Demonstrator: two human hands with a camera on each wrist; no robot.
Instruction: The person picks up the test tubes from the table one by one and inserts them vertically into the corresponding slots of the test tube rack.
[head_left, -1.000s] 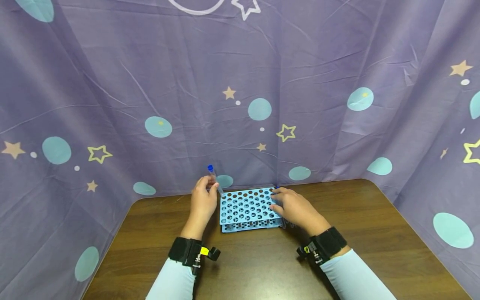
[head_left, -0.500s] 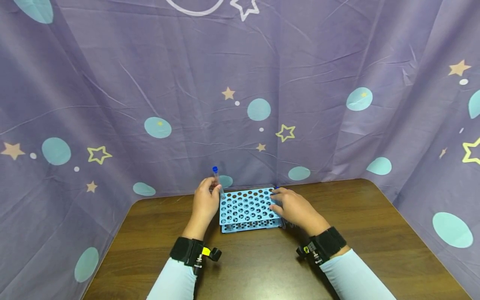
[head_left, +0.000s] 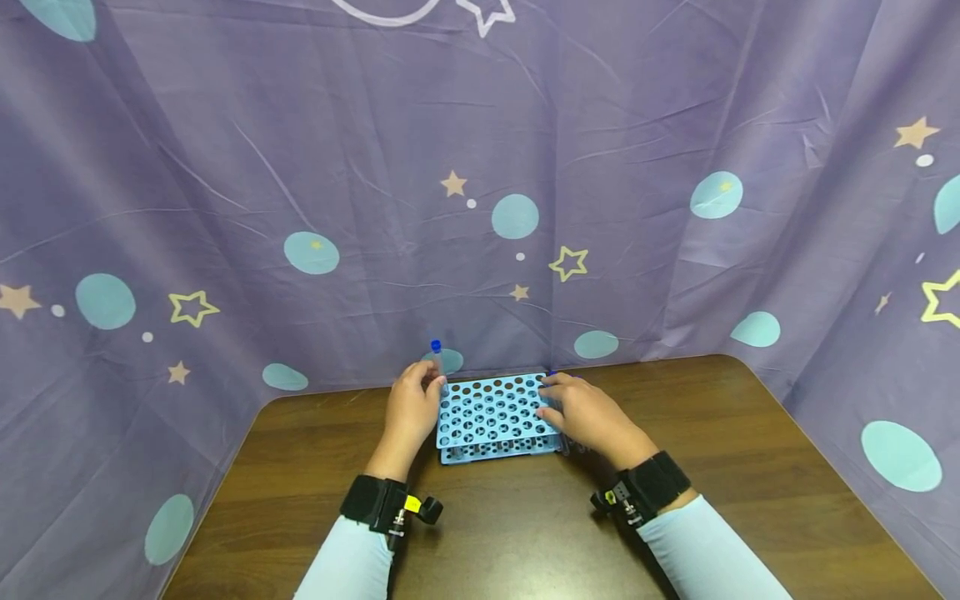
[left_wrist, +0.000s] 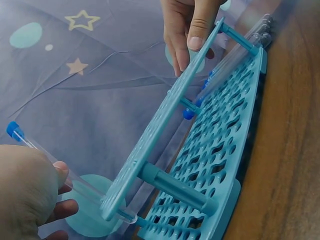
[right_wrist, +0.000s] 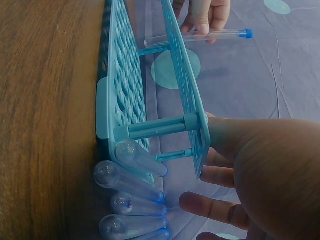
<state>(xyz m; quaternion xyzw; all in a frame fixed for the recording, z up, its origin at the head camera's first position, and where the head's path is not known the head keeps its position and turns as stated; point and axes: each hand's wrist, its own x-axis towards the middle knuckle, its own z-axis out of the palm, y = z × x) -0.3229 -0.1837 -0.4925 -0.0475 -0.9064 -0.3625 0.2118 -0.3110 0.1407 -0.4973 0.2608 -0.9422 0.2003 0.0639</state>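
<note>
In the head view my left hand (head_left: 411, 404) pinches a clear test tube (head_left: 439, 362) with a blue cap at the far left corner of a light blue test tube rack (head_left: 498, 442). The tube stands nearly upright; its rounded bottom (left_wrist: 130, 218) shows just under the rack's top plate in the left wrist view. At the rack's other end my right hand (head_left: 588, 412) rests with thumb and fingers spread over the top plate's edge. Several more blue-capped test tubes (right_wrist: 132, 181) lie beside that end, partly hidden under the right hand in the head view.
The rack stands on a brown wooden table (head_left: 502, 533), close to its far edge. A purple curtain (head_left: 390, 167) with stars and dots hangs right behind the table and along both sides.
My left hand has moved slightly right with the test tube. The tube has gone from tilted to nearly upright, and its cap sits lower. My right hand stays at the rack.
</note>
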